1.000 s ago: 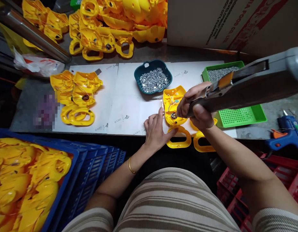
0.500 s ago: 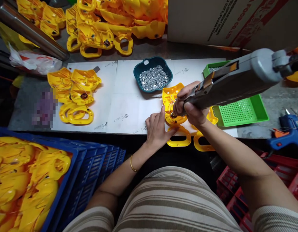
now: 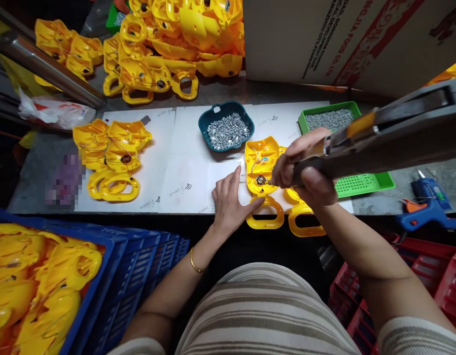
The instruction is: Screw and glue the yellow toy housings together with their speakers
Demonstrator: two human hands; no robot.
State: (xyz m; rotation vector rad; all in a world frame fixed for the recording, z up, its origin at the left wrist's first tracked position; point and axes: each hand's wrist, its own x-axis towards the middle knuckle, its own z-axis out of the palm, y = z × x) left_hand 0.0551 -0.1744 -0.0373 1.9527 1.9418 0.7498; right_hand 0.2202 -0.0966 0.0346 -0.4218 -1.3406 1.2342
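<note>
My right hand (image 3: pixel 309 167) is wrapped round a long grey power screwdriver (image 3: pixel 390 135), which slants up to the right. Its tip is hidden by the fingers, beside the round part of a yellow plastic shell (image 3: pixel 262 148) with wires inside. My left hand (image 3: pixel 230 202) has its fingers spread on the white sheet, and its thumb touches the shell's yellow ring handle (image 3: pixel 265 224). A second yellow shell with a handle (image 3: pixel 305 229) lies partly under my right hand. Behind them stands a dark green bowl (image 3: pixel 203 121) of small shiny screws.
Green trays (image 3: pixel 388 183) lie at the right, near a blue glue gun (image 3: pixel 429 204). More yellow shells (image 3: pixel 126 135) rest at the left, with a heap (image 3: pixel 201 29) behind. A cardboard box (image 3: pixel 283 44) stands at the back. Blue crates (image 3: pixel 127 256) and red crates (image 3: pixel 427 266) flank my body.
My right hand and the screwdriver have moved right, off the shell's round part, which now shows. My left hand's fingers have spread a little. The whole view has shifted slightly.
</note>
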